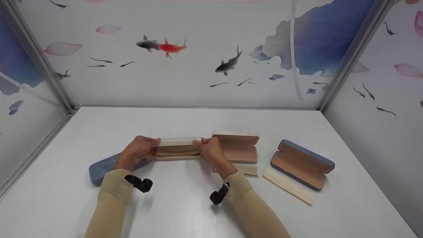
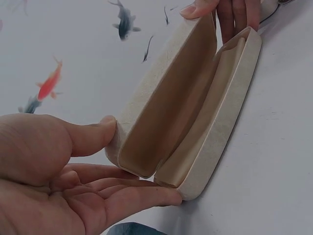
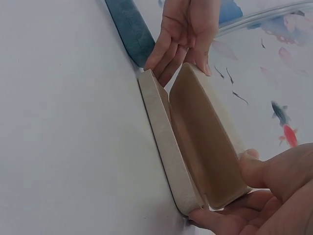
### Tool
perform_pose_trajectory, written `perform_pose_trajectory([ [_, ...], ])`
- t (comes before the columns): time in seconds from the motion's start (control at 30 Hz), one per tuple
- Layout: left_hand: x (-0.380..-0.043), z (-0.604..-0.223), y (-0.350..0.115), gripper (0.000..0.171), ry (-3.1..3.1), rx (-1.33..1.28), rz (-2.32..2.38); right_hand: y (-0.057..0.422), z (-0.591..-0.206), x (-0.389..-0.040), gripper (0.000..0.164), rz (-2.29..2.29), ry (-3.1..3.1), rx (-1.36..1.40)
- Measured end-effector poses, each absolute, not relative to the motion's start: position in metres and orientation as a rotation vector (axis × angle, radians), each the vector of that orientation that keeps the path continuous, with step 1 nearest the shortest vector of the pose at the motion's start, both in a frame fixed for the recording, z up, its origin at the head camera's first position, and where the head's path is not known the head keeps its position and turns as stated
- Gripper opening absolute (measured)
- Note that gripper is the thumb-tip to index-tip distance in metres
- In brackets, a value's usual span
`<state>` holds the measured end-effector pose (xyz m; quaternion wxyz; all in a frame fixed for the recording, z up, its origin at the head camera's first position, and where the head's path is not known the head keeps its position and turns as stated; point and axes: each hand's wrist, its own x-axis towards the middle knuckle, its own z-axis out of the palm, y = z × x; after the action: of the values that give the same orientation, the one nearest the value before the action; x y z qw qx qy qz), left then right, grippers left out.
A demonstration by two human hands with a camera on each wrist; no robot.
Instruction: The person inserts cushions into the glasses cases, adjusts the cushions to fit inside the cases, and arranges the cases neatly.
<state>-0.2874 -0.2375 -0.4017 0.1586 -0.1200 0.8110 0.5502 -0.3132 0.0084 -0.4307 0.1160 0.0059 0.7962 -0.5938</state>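
A cream glasses case (image 1: 180, 142) stands on the white table with its lid partly raised. Its inside is tan, and a folded tan cloth (image 2: 211, 107) lies along the bottom half. My left hand (image 1: 138, 150) grips the left end, thumb on the lid and fingers at the lower end. At the opposite end, my right hand (image 1: 212, 150) holds the case the same way, with thumb on the lid (image 3: 220, 103) and fingers below. A closed blue glasses case (image 1: 100, 168) lies partly hidden under the left forearm and hand.
Right of the hands, another cream case (image 1: 238, 153) lies open, a folded cloth (image 1: 250, 170) before it. An open blue case (image 1: 297, 168) sits farther right beside a folded cream cloth (image 1: 289, 186). Printed panels (image 1: 198, 89) wall the table's back and sides.
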Motion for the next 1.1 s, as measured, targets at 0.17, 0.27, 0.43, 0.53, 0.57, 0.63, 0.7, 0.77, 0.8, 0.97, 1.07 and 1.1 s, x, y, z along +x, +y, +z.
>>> perform_pose_trajectory([
  [0.17,-0.284,-0.405,-0.239,0.062,2.318,-0.334,1.594,0.009,-0.435,-0.311,0.037,-1.75,2.336,0.009],
  [0.27,-0.283,-0.407,-0.24,0.065,2.323,-0.313,1.61,0.01,-0.437,-0.309,0.039,-1.766,2.328,0.006],
  [0.43,-0.281,-0.412,-0.241,0.063,2.363,-0.26,1.626,0.012,-0.44,-0.307,0.034,-1.832,2.261,-0.046],
  [0.53,-0.279,-0.414,-0.241,0.063,2.408,-0.24,1.594,0.013,-0.441,-0.306,0.032,-1.863,2.234,-0.07],
  [0.57,-0.278,-0.414,-0.241,0.064,2.422,-0.241,1.583,0.013,-0.441,-0.306,0.032,-1.858,2.24,-0.063],
  [0.63,-0.278,-0.415,-0.241,0.064,2.437,-0.25,1.573,0.013,-0.441,-0.306,0.03,-1.84,2.269,-0.047],
  [0.7,-0.278,-0.416,-0.242,0.065,2.443,-0.252,1.572,0.012,-0.441,-0.306,0.026,-1.813,2.298,-0.015],
  [0.77,-0.278,-0.417,-0.242,0.063,2.443,-0.262,1.579,0.011,-0.441,-0.306,0.022,-1.794,2.319,0.005],
  [0.8,-0.278,-0.417,-0.242,0.062,2.441,-0.266,1.583,0.01,-0.441,-0.306,0.022,-1.788,2.324,0.01],
  [0.97,-0.277,-0.42,-0.242,0.06,2.48,-0.278,1.547,0.009,-0.444,-0.306,0.021,-1.768,2.358,0.036],
  [1.07,-0.276,-0.422,-0.243,0.06,2.509,-0.29,1.524,0.009,-0.446,-0.306,0.024,-1.785,2.363,0.037],
  [1.1,-0.276,-0.423,-0.243,0.06,2.511,-0.295,1.526,0.01,-0.447,-0.306,0.025,-1.791,2.359,0.035],
])
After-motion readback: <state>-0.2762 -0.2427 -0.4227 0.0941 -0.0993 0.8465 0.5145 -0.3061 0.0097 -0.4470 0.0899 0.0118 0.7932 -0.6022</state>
